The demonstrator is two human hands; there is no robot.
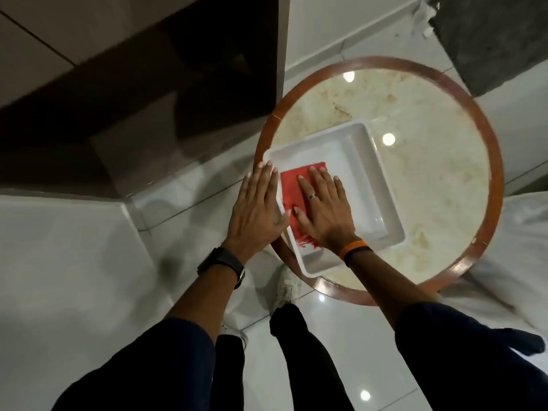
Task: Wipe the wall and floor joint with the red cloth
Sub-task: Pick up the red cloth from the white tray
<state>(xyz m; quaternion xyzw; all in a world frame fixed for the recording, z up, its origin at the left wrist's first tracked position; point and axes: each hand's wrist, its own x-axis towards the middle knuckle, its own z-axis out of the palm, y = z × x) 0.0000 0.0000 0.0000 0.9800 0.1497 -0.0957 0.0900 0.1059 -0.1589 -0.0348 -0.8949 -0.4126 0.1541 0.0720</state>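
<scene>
A folded red cloth (292, 191) with a fringed end lies flat in a white rectangular tray (364, 185) on a round table. My right hand (321, 209) rests palm down on the cloth with its fingers spread. Beside it, my left hand (256, 212) lies flat over the tray's left rim, fingers straight, not on the cloth. The joint between the dark wall (148, 114) and the glossy white floor (74, 262) runs at the left of the table.
The round table (430, 173) has a marble top and a wooden rim. A grey textured wall panel (489, 40) stands at the top right. White fabric (522, 247) lies right of the table. My legs and white shoes stand on the tiles below the table's edge.
</scene>
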